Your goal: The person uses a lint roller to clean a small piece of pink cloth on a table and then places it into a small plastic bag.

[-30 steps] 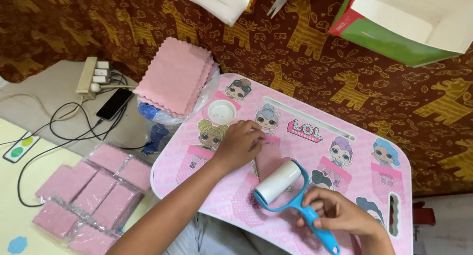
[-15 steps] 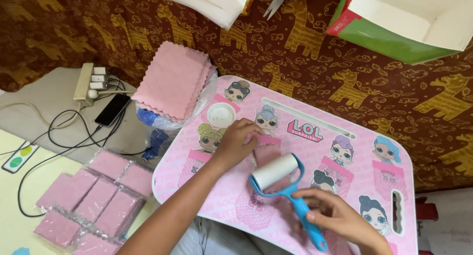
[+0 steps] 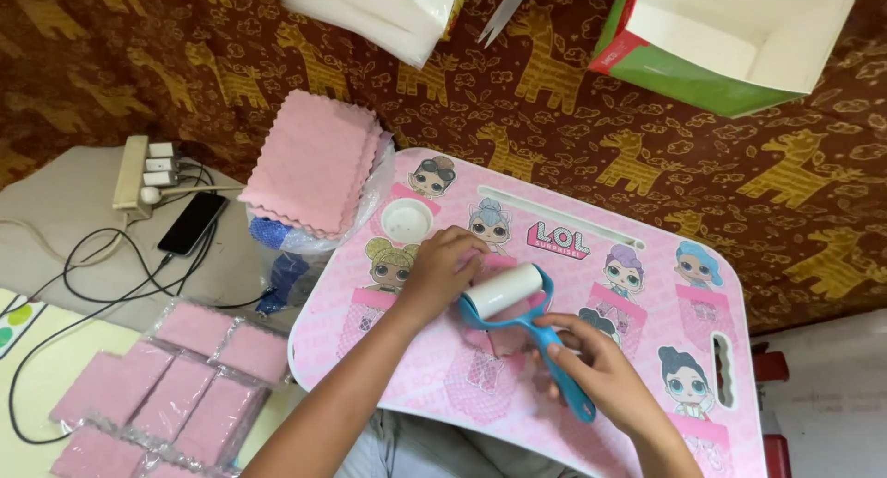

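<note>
A pink lap table (image 3: 647,349) printed with cartoon dolls lies before me. My right hand (image 3: 591,372) grips the blue handle of a lint roller (image 3: 506,293), whose white roll rests on the tabletop. My left hand (image 3: 443,270) presses flat on the table beside the roll, fingers over a small pink piece that is mostly hidden. The roll touches or nearly touches my left fingertips.
A stack of pink scalloped cloths (image 3: 314,159) sits on a plastic bag left of the table. Packaged pink cloths (image 3: 176,381) lie at lower left. A phone (image 3: 192,224), power strip (image 3: 139,169) and cables are at left. A green-and-white open box (image 3: 730,35) is at upper right.
The lint roller has moved up and left across the table toward my left hand. My right hand followed with it. My left hand stays pressed in place.
</note>
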